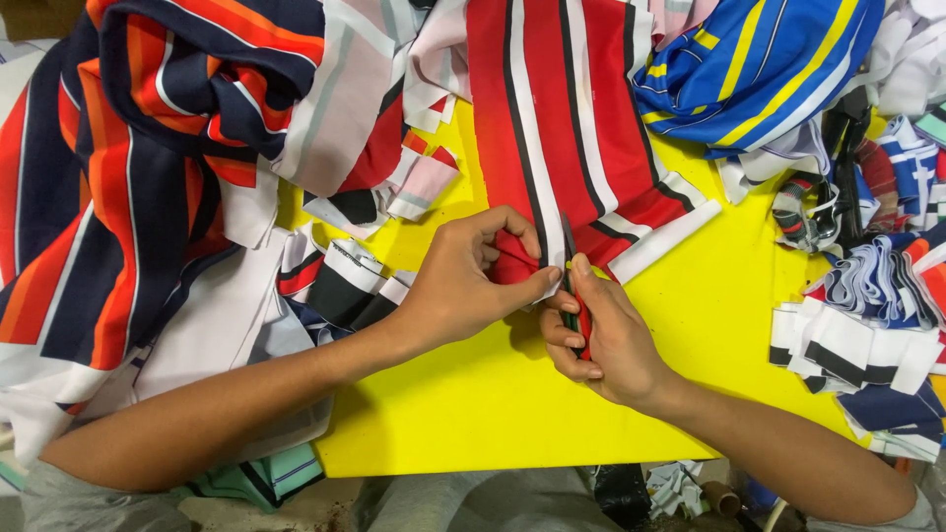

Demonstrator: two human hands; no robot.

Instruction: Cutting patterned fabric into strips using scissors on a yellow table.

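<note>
While my two forearms reach in from the near edge, my right hand curls tight around a small cutter with a red handle, its dark blade pointing away from me along a white stripe of the cloth. The grip of that hand is pressed together on the tool, thumb laid along its top. Just beside it, touching it at the thumb, my left hand pinches the near end of the red striped fabric, thumb and fingers closed on a folded bit of red cloth right at the blade. Both hands rest over the yellow table, whose bare surface runs under my wrists and out to the right.

That red fabric, with its black and white stripes, stretches away from my hands toward the far edge of the table. To my left lies a big heap of navy, orange and white striped cloth, spilling off the table's side, with smaller cut scraps between it and my left hand. To the right, well apart from my hands, sit piles of folded striped strips. Farther off on the right lies a blue fabric with yellow stripes, partly over the red one's far corner.
</note>
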